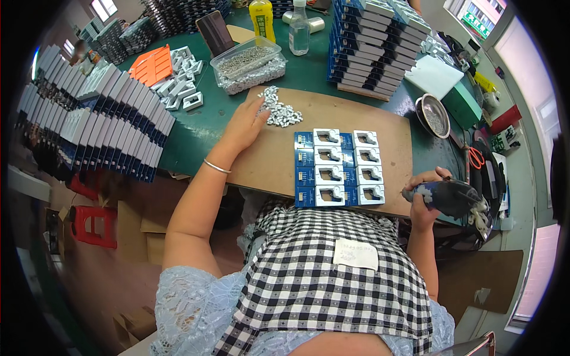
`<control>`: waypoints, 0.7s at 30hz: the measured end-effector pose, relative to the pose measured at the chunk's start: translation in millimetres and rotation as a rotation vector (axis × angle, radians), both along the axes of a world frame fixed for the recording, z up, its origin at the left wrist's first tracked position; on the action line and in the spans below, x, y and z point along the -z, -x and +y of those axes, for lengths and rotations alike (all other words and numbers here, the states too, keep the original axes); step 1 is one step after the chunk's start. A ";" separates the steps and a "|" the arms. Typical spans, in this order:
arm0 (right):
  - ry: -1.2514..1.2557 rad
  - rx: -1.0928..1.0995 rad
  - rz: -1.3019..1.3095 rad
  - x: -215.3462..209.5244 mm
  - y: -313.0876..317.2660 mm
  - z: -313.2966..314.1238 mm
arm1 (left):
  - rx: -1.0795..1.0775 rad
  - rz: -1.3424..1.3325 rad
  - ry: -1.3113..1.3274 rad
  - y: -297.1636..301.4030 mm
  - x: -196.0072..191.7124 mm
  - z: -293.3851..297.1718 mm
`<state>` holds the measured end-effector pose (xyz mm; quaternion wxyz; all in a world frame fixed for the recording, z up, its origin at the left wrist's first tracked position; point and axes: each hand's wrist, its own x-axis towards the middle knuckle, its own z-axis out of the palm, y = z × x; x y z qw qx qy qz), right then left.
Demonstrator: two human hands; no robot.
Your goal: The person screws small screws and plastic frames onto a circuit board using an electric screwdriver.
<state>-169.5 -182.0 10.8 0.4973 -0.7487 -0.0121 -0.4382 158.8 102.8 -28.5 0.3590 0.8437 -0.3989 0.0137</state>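
Gripping dark tool: right hand. Left hand, thumb and fingers apart, at pile of small silver parts.

Left hand at silvery pieces, right hand gripping tool

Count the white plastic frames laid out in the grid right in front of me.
8. Four white plastic frames form the left column and four more the right column, all on the brown board. Any layer stacked underneath would be hidden.
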 end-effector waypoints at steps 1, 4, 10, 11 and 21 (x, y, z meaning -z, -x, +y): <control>-0.013 0.007 0.010 -1.9 -1.9 3.9 | -0.006 -0.001 0.002 6.3 1.5 -0.7; 0.022 -0.030 0.049 2.7 1.6 6.0 | 0.046 -0.089 -0.013 25.0 7.1 -6.0; 0.065 -0.033 0.000 3.8 5.0 7.9 | 0.048 -0.113 0.006 58.9 6.5 -12.7; 0.030 -0.013 -0.021 3.8 5.0 6.6 | 0.053 -0.113 0.005 63.1 5.7 -12.3; -0.136 -0.115 -0.103 2.1 2.2 -5.2 | -0.212 -0.086 0.196 73.3 0.8 11.3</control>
